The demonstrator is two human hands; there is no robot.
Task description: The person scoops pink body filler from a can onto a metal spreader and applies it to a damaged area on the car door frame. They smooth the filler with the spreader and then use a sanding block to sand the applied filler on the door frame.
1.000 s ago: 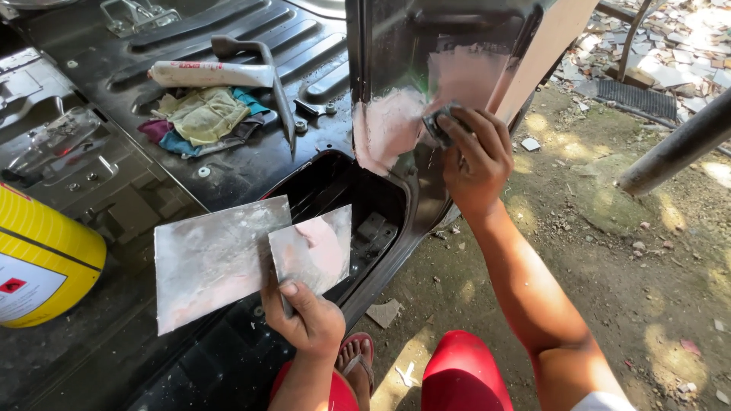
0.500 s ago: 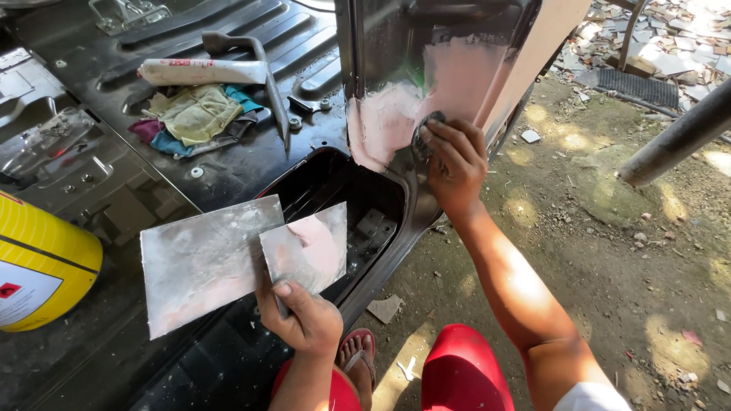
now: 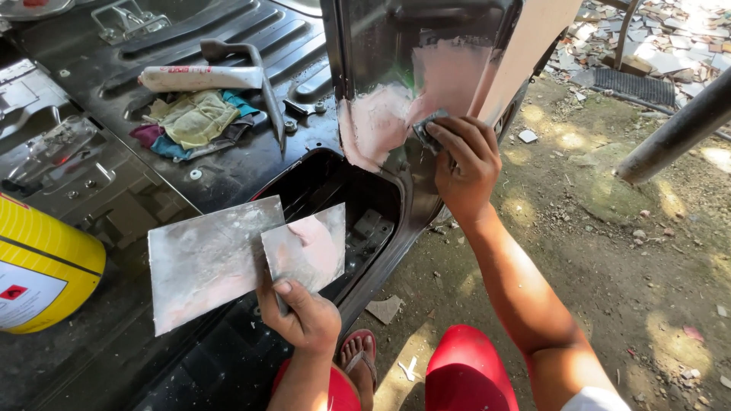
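My right hand presses a small dark sanding piece against a patch of pale pink filler on an upright black metal panel. My left hand grips two flat grey metal plates: a large one and a smaller one with a smear of pink filler on it. Both plates are held low over the black floor pan, left of the panel.
A yellow can stands at the left edge. Rags, a white tube and a bent metal tool lie on the black ribbed floor pan. A grey pole crosses at right over dirt ground.
My right hand has slid left and slightly down across the pink filler. The view has shifted a little; the left hand still holds both plates.
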